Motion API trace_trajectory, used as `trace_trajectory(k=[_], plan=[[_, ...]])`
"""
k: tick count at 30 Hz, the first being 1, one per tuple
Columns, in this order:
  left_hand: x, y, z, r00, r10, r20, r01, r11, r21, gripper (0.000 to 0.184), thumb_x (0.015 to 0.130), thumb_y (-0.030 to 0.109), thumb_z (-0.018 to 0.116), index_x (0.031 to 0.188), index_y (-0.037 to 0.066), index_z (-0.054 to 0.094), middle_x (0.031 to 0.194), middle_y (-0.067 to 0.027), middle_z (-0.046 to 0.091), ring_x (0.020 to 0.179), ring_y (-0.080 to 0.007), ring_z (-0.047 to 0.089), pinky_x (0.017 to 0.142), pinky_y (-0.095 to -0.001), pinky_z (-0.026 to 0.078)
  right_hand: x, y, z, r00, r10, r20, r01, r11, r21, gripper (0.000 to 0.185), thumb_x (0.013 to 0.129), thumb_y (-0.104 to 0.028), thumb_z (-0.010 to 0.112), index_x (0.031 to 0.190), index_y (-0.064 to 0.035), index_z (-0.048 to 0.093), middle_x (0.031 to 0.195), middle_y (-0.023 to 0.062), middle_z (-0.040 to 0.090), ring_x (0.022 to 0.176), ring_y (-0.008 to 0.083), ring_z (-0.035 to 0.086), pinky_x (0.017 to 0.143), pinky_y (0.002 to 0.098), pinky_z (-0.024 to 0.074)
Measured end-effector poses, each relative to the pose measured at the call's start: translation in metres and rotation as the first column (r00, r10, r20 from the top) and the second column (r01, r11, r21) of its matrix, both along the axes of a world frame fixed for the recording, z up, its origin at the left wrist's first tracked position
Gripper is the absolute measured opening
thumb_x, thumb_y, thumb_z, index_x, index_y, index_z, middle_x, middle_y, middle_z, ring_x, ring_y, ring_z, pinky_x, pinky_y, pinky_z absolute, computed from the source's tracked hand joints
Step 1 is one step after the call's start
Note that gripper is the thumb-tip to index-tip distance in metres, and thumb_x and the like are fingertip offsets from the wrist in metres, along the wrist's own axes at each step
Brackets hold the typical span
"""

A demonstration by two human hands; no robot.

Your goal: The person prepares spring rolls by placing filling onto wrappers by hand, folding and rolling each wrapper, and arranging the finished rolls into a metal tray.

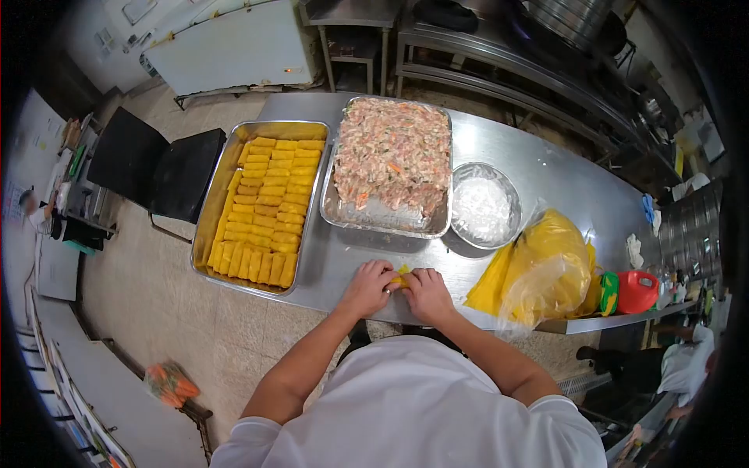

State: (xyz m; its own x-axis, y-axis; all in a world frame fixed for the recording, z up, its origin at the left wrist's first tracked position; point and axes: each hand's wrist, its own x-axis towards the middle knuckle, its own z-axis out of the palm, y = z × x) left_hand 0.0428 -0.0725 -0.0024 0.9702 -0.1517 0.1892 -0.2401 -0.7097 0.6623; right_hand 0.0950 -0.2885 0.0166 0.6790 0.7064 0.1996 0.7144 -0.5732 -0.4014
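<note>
My left hand and my right hand come together at the near edge of the steel table. Between them is a small yellow wrapper roll, with the fingers of both hands closed on it. Part of the roll is hidden under the fingers. To the left, a metal tray holds rows of finished yellow rolls. Straight ahead stands a deep metal pan of chopped meat and vegetable filling. A round metal bowl with white contents sits to its right.
Yellow wrapper sheets and a plastic-wrapped yellow bundle lie to the right, beside a red container. A black chair is left of the table. Another person is at the far right. A bag of carrots is lower left.
</note>
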Motion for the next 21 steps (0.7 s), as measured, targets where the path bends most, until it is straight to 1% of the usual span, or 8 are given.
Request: trace_trajectory(k=[2, 5, 8, 11, 14, 17, 20, 21], plan=[[0.007, -0.002, 0.003, 1.000, 0.027, -0.001, -0.027, 1.000, 0.004, 0.029, 0.094, 0.016, 0.073, 0.123, 0.011, 0.074, 0.125, -0.0108, 0.064, 0.121, -0.0343, 0.058, 0.106, -0.0473, 0.046, 0.003, -0.001, -0.002, 1.000, 0.014, 0.027, -0.013, 0.999, -0.050, 0.036, 0.095, -0.017, 0.071, 0.129, -0.0038, 0.067, 0.123, 0.0148, 0.065, 0.115, 0.0354, 0.059, 0.100, 0.0485, 0.0475], [0.010, 0.002, 0.006, 0.998, 0.004, 0.068, -0.005, 1.000, 0.017, 0.030, 0.094, 0.019, 0.076, 0.123, 0.011, 0.076, 0.122, -0.0121, 0.065, 0.117, -0.0356, 0.060, 0.103, -0.0493, 0.047, 0.016, 0.006, -0.002, 0.999, -0.031, -0.015, 0.029, 0.990, -0.140, 0.040, 0.096, -0.018, 0.071, 0.132, -0.0030, 0.066, 0.126, 0.0147, 0.064, 0.118, 0.0357, 0.058, 0.103, 0.0490, 0.0465], [0.017, 0.002, -0.010, 0.989, 0.056, 0.138, -0.066, 0.995, 0.068, 0.030, 0.096, 0.021, 0.075, 0.124, 0.011, 0.077, 0.123, -0.0123, 0.065, 0.117, -0.0357, 0.060, 0.102, -0.0501, 0.048, 0.016, 0.007, -0.002, 1.000, -0.006, 0.029, 0.008, 0.996, -0.085, 0.043, 0.096, -0.020, 0.071, 0.135, -0.0031, 0.065, 0.128, 0.0155, 0.063, 0.121, 0.0361, 0.058, 0.106, 0.0495, 0.0452], [0.027, 0.002, -0.003, 0.988, 0.079, 0.133, -0.088, 0.994, 0.062, 0.032, 0.098, 0.023, 0.074, 0.128, 0.011, 0.076, 0.126, -0.0124, 0.066, 0.119, -0.0359, 0.060, 0.103, -0.0503, 0.047, 0.020, 0.009, 0.004, 0.999, -0.010, 0.051, 0.015, 0.994, -0.108, 0.050, 0.095, -0.022, 0.073, 0.139, -0.0021, 0.062, 0.132, 0.0171, 0.061, 0.121, 0.0371, 0.057, 0.106, 0.0508, 0.0445], [0.020, 0.009, 0.007, 0.981, 0.169, 0.096, -0.170, 0.986, -0.002, 0.039, 0.101, 0.025, 0.070, 0.137, 0.012, 0.071, 0.132, -0.0124, 0.066, 0.125, -0.0347, 0.058, 0.108, -0.0495, 0.045, 0.025, 0.017, 0.015, 1.000, -0.020, 0.006, 0.021, 0.998, -0.066, 0.051, 0.094, -0.019, 0.070, 0.141, -0.0016, 0.062, 0.128, 0.0179, 0.064, 0.121, 0.0370, 0.059, 0.106, 0.0517, 0.0447], [-0.001, 0.022, 0.007, 0.949, 0.278, 0.150, -0.277, 0.961, -0.030, 0.035, 0.099, 0.023, 0.073, 0.129, 0.007, 0.072, 0.130, -0.0127, 0.067, 0.120, -0.0365, 0.060, 0.104, -0.0500, 0.046, 0.035, 0.020, 0.006, 0.995, 0.098, -0.024, -0.101, 0.978, -0.181, 0.058, 0.090, -0.020, 0.074, 0.143, -0.0001, 0.059, 0.122, 0.0181, 0.067, 0.119, 0.0364, 0.061, 0.107, 0.0523, 0.0437], [-0.030, 0.043, 0.009, 0.925, 0.368, 0.093, -0.367, 0.930, -0.029, 0.034, 0.098, 0.023, 0.074, 0.127, 0.005, 0.071, 0.129, -0.0135, 0.067, 0.119, -0.0363, 0.061, 0.103, -0.0502, 0.047, 0.038, 0.026, 0.013, 0.989, 0.053, -0.138, -0.076, 0.983, -0.170, 0.054, 0.091, -0.015, 0.074, 0.142, 0.0002, 0.062, 0.121, 0.0201, 0.071, 0.113, 0.0382, 0.067, 0.105, 0.0511, 0.0482], [-0.039, 0.049, 0.007, 0.914, 0.400, 0.061, -0.400, 0.916, -0.020, 0.035, 0.099, 0.025, 0.073, 0.129, 0.006, 0.071, 0.130, -0.0130, 0.067, 0.121, -0.0358, 0.060, 0.105, -0.0498, 0.047, 0.037, 0.030, 0.016, 0.955, -0.017, -0.297, -0.005, 0.997, -0.074, 0.051, 0.092, -0.014, 0.074, 0.141, 0.0002, 0.063, 0.121, 0.0209, 0.071, 0.111, 0.0376, 0.068, 0.102, 0.0490, 0.0504]])
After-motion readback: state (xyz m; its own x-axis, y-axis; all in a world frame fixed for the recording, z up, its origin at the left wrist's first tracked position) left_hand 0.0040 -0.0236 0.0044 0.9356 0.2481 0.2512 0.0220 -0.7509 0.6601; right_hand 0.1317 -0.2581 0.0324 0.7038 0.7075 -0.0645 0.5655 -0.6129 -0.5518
